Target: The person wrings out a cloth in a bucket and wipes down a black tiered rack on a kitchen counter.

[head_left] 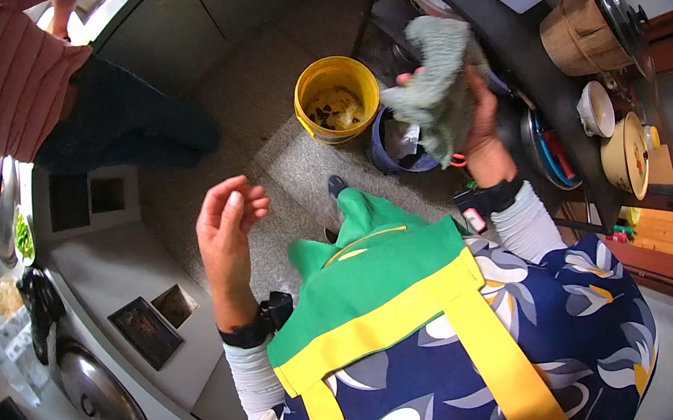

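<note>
My right hand (480, 110) grips a crumpled grey-green cloth (441, 73), held up in front of the dark shelf on the right. Parts of my fingers are hidden behind its folds. Empty, with its fingers loosely curled and thumb apart, my left hand (230, 218) hovers over the floor. Below and beyond the cloth stands a blue bucket (390, 150) with a pale wrapper inside. Beside it on the floor is a yellow bucket (303, 104) holding dark and pale scraps. A green apron (374, 271) with yellow trim covers my front.
At right, the dark shelf (576, 151) carries a wooden steamer barrel (579, 35), a white bowl (596, 110) and an enamel basin (625, 159). To the left runs a stove counter (162, 409) with a metal wok lid (102, 393). Another person (24, 83) stands at upper left.
</note>
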A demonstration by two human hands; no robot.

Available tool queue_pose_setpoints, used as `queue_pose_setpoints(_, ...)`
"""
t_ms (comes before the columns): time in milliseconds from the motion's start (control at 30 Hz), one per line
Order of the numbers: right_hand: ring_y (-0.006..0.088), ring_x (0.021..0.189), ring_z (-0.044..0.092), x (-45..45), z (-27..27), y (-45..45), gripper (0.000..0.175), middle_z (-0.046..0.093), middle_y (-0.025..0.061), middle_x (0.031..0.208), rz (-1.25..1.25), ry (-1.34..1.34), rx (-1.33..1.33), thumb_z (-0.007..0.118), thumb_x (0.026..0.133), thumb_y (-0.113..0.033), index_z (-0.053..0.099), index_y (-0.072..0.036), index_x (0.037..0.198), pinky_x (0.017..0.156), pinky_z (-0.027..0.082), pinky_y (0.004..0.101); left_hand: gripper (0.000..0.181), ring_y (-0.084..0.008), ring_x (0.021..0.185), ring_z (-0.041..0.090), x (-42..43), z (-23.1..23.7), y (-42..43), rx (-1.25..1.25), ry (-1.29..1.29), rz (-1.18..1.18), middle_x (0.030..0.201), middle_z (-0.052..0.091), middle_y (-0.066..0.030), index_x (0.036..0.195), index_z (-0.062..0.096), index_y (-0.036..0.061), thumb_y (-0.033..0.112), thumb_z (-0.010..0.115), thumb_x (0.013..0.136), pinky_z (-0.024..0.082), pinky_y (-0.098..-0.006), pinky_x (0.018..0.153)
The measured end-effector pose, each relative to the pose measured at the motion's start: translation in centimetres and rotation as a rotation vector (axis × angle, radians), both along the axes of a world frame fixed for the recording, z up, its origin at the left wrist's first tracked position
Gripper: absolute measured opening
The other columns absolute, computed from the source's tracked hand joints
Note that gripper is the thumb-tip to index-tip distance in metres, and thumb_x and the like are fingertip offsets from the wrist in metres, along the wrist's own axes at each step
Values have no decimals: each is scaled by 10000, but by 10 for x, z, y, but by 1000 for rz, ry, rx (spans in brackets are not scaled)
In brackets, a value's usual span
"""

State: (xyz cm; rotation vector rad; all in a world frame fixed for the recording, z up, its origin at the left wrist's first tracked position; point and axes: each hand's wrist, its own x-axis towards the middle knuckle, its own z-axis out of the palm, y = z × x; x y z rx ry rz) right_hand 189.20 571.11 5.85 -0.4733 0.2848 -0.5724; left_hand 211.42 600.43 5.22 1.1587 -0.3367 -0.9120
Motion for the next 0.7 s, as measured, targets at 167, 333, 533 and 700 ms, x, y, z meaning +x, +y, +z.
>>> queue_pose_setpoints(167,309,1069,586,-5,-30,-36,427,602,138,1168,-242,204,-21,610,864,-200,514,-19,1238,960,454,452,224,-171,842,652,73,-2,-51,-3,67,-48,965,660,-137,1122,568,-2,124,531,941,529,-276,765)
queue_pose_setpoints(333,254,1006,610,61,-64,-64,362,627,98,1102,-288,299,44,622,819,-45,560,-28,1176,909,486,391,189,-168,809,654,168,22,-141,-15,5,-131,928,669,-122,1080,592,6,119,536,939,534,-279,736)
queue_pose_setpoints(533,231,1016,597,143,7,-100,502,617,88,1105,-232,268,-249,659,716,-68,536,-19,1201,922,482,364,159,-166,781,651,241,44,-257,-102,67,-244,906,672,-119,1042,605,19,115,545,931,536,-276,714)
queue_pose_setpoints(700,229,977,620,201,-28,-153,426,631,98,1082,-176,146,87,601,771,-44,542,-7,1191,899,498,360,149,-163,778,642,287,57,-367,-126,63,-382,903,661,-102,1027,599,29,123,517,946,531,-263,703)
